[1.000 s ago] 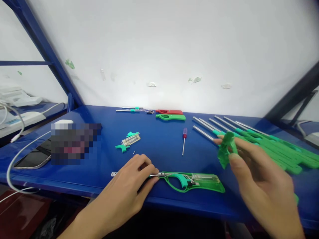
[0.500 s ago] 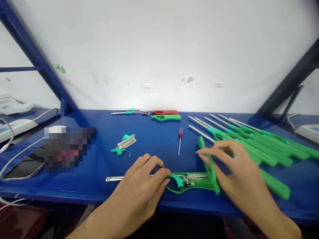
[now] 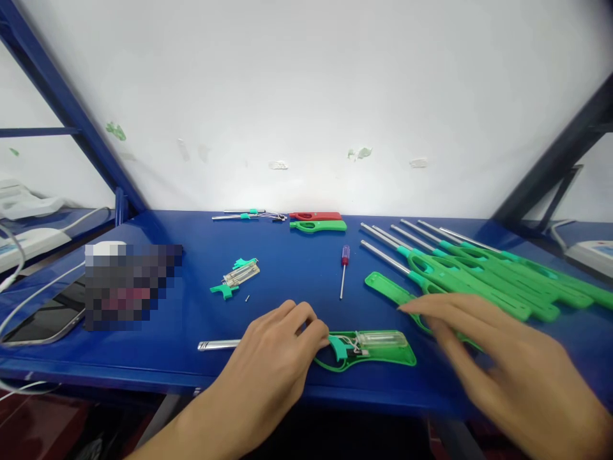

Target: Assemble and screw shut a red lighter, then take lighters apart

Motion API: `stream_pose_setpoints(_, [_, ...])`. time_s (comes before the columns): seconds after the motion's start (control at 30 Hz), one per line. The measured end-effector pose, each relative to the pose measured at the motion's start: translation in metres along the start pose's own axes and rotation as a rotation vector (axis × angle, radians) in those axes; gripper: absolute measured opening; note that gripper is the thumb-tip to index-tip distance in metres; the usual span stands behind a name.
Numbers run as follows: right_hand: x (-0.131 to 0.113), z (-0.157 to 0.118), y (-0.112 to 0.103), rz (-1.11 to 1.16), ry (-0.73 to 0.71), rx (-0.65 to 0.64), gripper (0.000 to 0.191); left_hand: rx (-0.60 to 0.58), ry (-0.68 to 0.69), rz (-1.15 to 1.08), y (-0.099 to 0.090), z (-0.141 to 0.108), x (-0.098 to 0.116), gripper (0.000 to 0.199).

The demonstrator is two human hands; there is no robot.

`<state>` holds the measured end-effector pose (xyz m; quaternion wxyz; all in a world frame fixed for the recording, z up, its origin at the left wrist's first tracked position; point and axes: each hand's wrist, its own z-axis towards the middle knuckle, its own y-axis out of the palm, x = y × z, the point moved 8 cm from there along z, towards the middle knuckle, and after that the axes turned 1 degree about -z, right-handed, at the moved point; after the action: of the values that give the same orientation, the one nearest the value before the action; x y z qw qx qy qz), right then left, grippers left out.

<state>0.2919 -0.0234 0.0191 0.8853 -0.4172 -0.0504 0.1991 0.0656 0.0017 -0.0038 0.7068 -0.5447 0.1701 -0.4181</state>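
Observation:
An opened green lighter (image 3: pixel 387 354) lies near the front edge of the blue table, its clear tank, wires and teal trigger showing. My left hand (image 3: pixel 282 358) is closed on it between the trigger and the metal tube. To the right, a loose green half shell (image 3: pixel 387 287) lies inner side up, partly under my right hand (image 3: pixel 483 345). The thumb and fingers of that hand are at the shell's edge, and the hand covers its far end. Several green lighters (image 3: pixel 479 281) with metal tubes lie side by side behind my right hand.
A screwdriver (image 3: pixel 345 265) lies mid-table. Left of it are a clear tank (image 3: pixel 242 273), teal pieces and a tiny metal pin (image 3: pixel 248 298). At the wall are red (image 3: pixel 318 216) and green shells beside thin tubes (image 3: pixel 235 217). A phone (image 3: pixel 48 313) and cable lie left.
The green half shell has moved away from the opened lighter to the right and now lies flatter on the table. My right hand moved right with it, uncovering the tank.

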Motion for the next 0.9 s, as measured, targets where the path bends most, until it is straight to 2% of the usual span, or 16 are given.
stream_pose_setpoints(0.07, [-0.022, 0.004, 0.005, 0.098, -0.081, -0.052, 0.02, 0.019, 0.02, 0.013, -0.002, 0.0, 0.002, 0.025])
stream_pose_setpoints(0.17, [-0.036, 0.008, 0.014, 0.189, -0.123, -0.124, 0.021, 0.039, 0.033, 0.032, -0.003, -0.001, 0.004, 0.028])
stream_pose_setpoints(0.43, [-0.029, 0.003, 0.023, 0.239, -0.105, -0.181, 0.022, 0.052, 0.006, 0.028, 0.002, -0.006, 0.002, 0.029])
stream_pose_setpoints(0.53, [-0.027, 0.0, 0.028, 0.256, -0.085, -0.207, 0.02, 0.07, -0.002, 0.016, -0.001, -0.007, 0.002, 0.031])
stream_pose_setpoints(0.6, [-0.025, -0.001, 0.031, 0.272, -0.067, -0.229, 0.018, 0.104, -0.012, 0.014, -0.008, -0.008, -0.001, 0.024])
stream_pose_setpoints(0.77, [-0.027, 0.002, 0.031, 0.268, -0.11, -0.237, 0.027, 0.265, -0.073, 0.061, -0.032, -0.013, -0.024, 0.012])
stream_pose_setpoints(0.9, [-0.032, 0.007, 0.024, 0.232, -0.161, -0.172, 0.029, 0.314, -0.131, 0.099, -0.035, -0.011, -0.04, 0.01])
